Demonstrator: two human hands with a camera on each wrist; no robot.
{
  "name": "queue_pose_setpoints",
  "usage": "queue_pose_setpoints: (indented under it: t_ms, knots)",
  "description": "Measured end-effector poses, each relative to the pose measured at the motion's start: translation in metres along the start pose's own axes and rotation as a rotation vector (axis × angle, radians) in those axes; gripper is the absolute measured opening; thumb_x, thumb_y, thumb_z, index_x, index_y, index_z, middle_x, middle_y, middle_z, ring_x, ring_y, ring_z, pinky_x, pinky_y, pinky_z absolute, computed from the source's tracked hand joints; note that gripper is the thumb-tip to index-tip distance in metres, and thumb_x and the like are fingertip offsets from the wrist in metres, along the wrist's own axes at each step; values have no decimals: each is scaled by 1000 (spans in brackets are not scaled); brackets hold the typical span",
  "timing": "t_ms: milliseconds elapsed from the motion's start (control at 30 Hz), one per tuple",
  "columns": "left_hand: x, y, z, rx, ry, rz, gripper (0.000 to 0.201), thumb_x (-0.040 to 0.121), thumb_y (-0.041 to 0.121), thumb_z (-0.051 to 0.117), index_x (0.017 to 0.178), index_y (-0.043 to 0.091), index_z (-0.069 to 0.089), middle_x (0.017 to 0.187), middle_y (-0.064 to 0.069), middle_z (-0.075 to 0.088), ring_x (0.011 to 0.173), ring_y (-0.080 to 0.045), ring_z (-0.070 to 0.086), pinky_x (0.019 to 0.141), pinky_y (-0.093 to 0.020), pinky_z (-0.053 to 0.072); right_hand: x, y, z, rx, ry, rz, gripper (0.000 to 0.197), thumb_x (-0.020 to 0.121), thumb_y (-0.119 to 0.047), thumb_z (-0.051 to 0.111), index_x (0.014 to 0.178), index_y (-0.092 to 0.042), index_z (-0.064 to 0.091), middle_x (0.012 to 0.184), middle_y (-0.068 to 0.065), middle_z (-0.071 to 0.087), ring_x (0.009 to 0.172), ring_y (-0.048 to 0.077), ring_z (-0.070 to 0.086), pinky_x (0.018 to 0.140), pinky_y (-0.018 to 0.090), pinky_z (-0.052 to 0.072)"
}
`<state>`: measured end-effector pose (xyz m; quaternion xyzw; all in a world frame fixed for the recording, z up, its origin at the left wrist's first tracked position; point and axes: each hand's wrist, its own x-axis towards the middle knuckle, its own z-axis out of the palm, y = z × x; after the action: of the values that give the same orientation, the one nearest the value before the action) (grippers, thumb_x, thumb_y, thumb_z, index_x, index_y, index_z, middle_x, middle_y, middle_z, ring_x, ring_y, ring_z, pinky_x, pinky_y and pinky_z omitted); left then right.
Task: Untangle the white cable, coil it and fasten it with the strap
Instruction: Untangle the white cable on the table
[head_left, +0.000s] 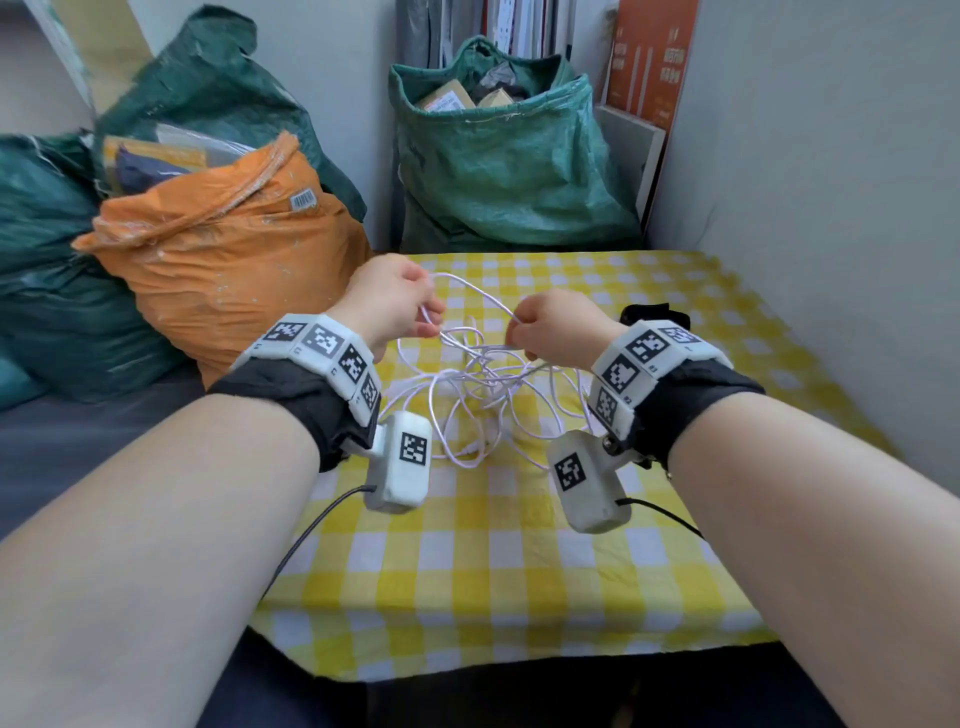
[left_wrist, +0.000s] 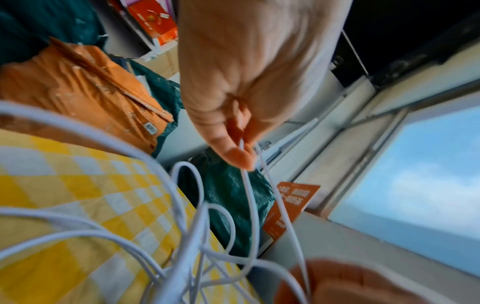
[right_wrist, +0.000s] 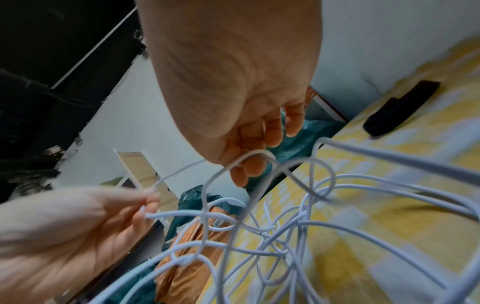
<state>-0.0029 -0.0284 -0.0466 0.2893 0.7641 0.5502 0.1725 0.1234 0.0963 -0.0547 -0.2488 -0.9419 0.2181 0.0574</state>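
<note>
The near edge of the worktop (head_left: 467, 597), under a yellow-and-white checked cloth, lies just ahead of the forearms, with bare cloth between that edge and the work. Above the middle, the thin white cable (head_left: 483, 384) is a loose snarl of crossing loops, its lower loops resting on the cloth. The left hand (head_left: 395, 301) pinches one strand and the right hand (head_left: 556, 327) pinches another, both raised and close together. Untangling looks barely begun; coiling and fastening are all left. The black fabric strap (head_left: 655, 315) lies untouched just beyond the right wrist. A grey wall hems the right side; an orange woven sack (head_left: 223, 249) and green woven sacks (head_left: 509, 171) crowd the left and far edges.
</note>
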Motion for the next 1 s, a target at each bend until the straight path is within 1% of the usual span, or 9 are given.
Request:
queue_pose_setpoints:
  t_ms: [67, 133, 267, 433, 533, 667, 733, 867, 1000]
  knots:
    - [5, -1, -9, -143, 178, -115, 11, 96, -4, 34, 98, 1, 44, 70, -14, 51, 53, -19, 52, 38, -18, 48, -2, 9, -3, -14, -39, 72, 24, 92, -17, 52, 101, -7, 72, 88, 6, 70, 65, 13, 54, 51, 18, 37]
    - [8, -6, -16, -205, 236, -238, 16, 96, -7, 29, 103, 3, 39, 72, -15, 50, 56, -21, 50, 36, -19, 48, -5, 19, -4, -43, -51, 123, 24, 92, -18, 53, 101, -7, 73, 88, 5, 70, 62, 9, 52, 49, 18, 36]
    - [1, -8, -13, 0, 78, -319, 23, 95, -7, 33, 87, 12, 42, 69, -13, 51, 54, -19, 47, 33, -14, 41, -8, 26, -6, -1, 9, 138, 24, 93, -18, 50, 97, -12, 73, 85, 1, 72, 66, 8, 55, 51, 18, 38]
    - [-5, -3, -7, 138, -76, -316, 21, 95, 7, 39, 80, 13, 53, 72, -5, 61, 60, -16, 54, 59, -25, 44, -8, 25, -7, 79, 52, 110, 25, 94, -18, 47, 93, -12, 71, 79, 0, 72, 68, 9, 57, 51, 19, 41]
    - [-8, -7, -9, 196, -105, -359, 23, 94, 16, 42, 77, 13, 57, 76, -3, 61, 64, -17, 54, 64, -27, 43, -8, 27, -6, 84, 56, 135, 26, 94, -16, 47, 94, -9, 72, 76, -1, 70, 64, 9, 56, 52, 20, 41]
    - [-17, -19, -9, 256, -171, -472, 23, 96, 17, 38, 84, 12, 57, 77, -6, 62, 67, -20, 59, 67, -30, 48, -10, 32, -4, 127, 50, 148, 25, 94, -14, 48, 97, -5, 71, 83, 5, 73, 73, 9, 61, 57, 14, 42]
    - [-19, -24, -7, 266, -200, -494, 24, 96, 21, 39, 80, 13, 55, 75, -6, 63, 67, -21, 60, 70, -30, 47, -10, 32, -1, 132, 21, 152, 22, 94, -14, 50, 97, -6, 70, 81, 5, 73, 65, 4, 61, 53, 11, 41]
    - [-10, -23, -1, 256, -84, -289, 35, 97, 40, 37, 78, 15, 53, 84, -6, 59, 77, -24, 54, 75, -33, 40, -10, 31, 4, 97, -20, 143, 21, 94, -13, 51, 98, -7, 70, 66, -5, 64, 34, -8, 48, 32, 5, 29]
    - [-8, -8, 9, 379, -143, 116, 34, 93, 39, 52, 115, 14, 59, 104, -1, 58, 94, -16, 55, 82, -28, 43, -10, 23, 6, 85, -15, 51, 19, 93, -17, 52, 97, -15, 71, 82, 0, 72, 37, -7, 48, 33, 5, 28]
